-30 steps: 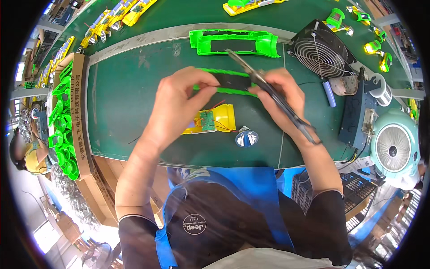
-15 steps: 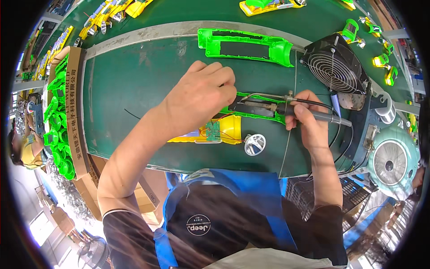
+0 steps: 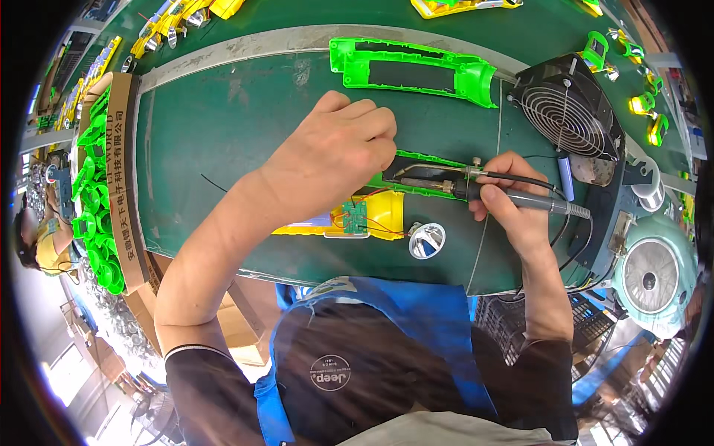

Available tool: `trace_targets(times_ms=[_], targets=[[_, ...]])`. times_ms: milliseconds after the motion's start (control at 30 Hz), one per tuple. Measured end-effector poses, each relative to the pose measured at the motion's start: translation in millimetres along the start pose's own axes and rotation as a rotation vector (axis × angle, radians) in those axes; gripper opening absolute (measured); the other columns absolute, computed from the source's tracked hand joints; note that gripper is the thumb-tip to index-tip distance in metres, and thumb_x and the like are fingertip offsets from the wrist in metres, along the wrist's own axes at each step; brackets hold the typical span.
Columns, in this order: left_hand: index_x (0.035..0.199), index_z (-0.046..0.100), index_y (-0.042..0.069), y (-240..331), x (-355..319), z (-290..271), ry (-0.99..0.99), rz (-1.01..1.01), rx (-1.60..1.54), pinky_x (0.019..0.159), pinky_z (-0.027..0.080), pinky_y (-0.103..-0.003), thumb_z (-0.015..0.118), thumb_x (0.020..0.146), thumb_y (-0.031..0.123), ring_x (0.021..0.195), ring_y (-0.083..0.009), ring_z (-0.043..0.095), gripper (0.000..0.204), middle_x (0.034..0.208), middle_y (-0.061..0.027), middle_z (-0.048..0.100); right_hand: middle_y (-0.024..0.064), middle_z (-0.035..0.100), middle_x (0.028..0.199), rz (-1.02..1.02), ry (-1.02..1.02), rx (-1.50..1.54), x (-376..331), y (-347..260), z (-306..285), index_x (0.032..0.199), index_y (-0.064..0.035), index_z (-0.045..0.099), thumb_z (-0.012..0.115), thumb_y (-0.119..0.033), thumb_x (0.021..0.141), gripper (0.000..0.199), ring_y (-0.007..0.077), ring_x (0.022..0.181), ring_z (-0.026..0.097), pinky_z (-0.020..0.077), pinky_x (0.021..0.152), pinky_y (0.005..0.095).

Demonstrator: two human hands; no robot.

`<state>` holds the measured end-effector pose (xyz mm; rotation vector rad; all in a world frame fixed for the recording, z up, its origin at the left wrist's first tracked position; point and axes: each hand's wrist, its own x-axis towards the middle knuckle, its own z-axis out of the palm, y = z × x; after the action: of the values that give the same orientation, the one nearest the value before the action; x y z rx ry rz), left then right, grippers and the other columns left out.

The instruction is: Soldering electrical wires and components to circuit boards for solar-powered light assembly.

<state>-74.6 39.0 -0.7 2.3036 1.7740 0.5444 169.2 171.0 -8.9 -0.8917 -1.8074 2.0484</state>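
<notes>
My left hand (image 3: 335, 152) rests fingers curled on a green plastic housing (image 3: 439, 186) lying on the green mat, holding it down. My right hand (image 3: 509, 201) grips a soldering iron (image 3: 476, 182) like a pen, its tip pointing left into the housing near my left fingers. Just below lies a yellow housing part (image 3: 387, 215) with a small green circuit board (image 3: 355, 215) and thin red wires. A round silver reflector (image 3: 426, 240) sits to its right near the table's front edge.
A second green housing (image 3: 416, 70) lies farther back. A black fan (image 3: 569, 111) stands at the right, a teal round device (image 3: 654, 275) beyond it. A cardboard box (image 3: 123, 171) of green parts sits at the left. Yellow parts (image 3: 178, 15) line the far edge.
My right hand brought the soldering iron from slanting above the housing down to level, with its tip inside it. My left hand shifted right onto the housing's left end.
</notes>
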Motion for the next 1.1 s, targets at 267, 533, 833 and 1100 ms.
trace_targets(times_ms=[267,533,833,1100], targets=[[0.075,0.057,0.008,0,0,0,0.010,0.024,0.054,0.080,0.039,-0.034,0.067,0.075,0.007,0.084,-0.0183,0.055,0.010,0.087,-0.0019,0.052,0.0069,0.064,0.078,0.030,0.013,-0.059,-2,-2,3,0.092,0.0011,0.057,0.066,-0.007,0.084,0.015,0.0111,0.066,0.064,0.0538,0.057,0.0232],[0.072,0.058,0.010,1,0,0,-0.008,0.002,0.073,0.082,0.039,-0.034,0.067,0.075,0.008,0.083,-0.0170,0.055,0.010,0.086,-0.0009,0.052,0.0117,0.063,0.077,-0.111,0.166,-0.005,-18,12,-12,0.096,0.0003,0.052,0.068,-0.025,0.084,0.032,0.0188,0.066,0.063,0.0507,0.065,0.0304],[0.074,0.059,0.010,4,5,-7,-0.032,0.006,0.037,0.082,0.038,-0.035,0.069,0.072,0.005,0.085,-0.0179,0.055,0.012,0.088,-0.0013,0.053,0.0110,0.064,0.083,-0.222,0.174,0.074,-33,18,-22,0.099,0.0019,0.053,0.066,-0.019,0.088,0.027,0.0148,0.072,0.064,0.0514,0.070,0.0273],[0.077,0.058,0.009,4,7,-9,-0.080,-0.002,-0.007,0.081,0.038,-0.036,0.068,0.073,0.005,0.086,-0.0197,0.055,0.011,0.091,-0.0022,0.053,0.0113,0.064,0.082,-0.227,0.223,0.084,-40,18,-26,0.099,0.0024,0.054,0.065,-0.017,0.088,0.025,0.0147,0.072,0.064,0.0515,0.070,0.0269]])
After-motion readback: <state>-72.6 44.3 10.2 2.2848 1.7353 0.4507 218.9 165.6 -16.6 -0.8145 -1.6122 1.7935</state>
